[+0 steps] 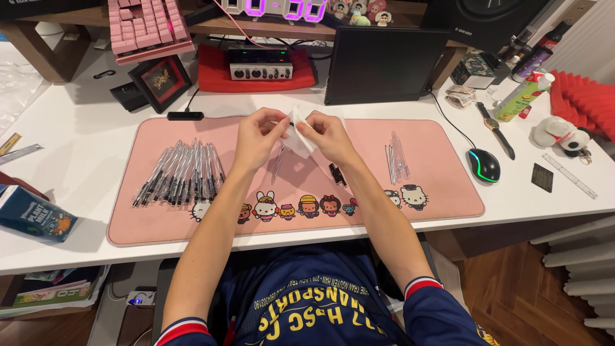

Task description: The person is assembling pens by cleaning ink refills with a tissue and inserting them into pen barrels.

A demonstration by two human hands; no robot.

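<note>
Pens (182, 174) and mouse (484, 166) flanking hands (296, 133)

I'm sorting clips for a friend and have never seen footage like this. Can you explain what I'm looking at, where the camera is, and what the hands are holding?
There is no machine here: a person wears a camera on the head, so the one picture looks down their arms at a white desk. The left hand and right hand meet above a pink desk mat, pinching a small white tissue or wrapper between the fingers; a thin dark tip seems to poke from it, but I cannot tell what it is. On the mat lie a big pile of clear pens on the left, a few clear tubes on the right, and small black parts in the middle. A glowing mouse sits beside the mat.
</note>
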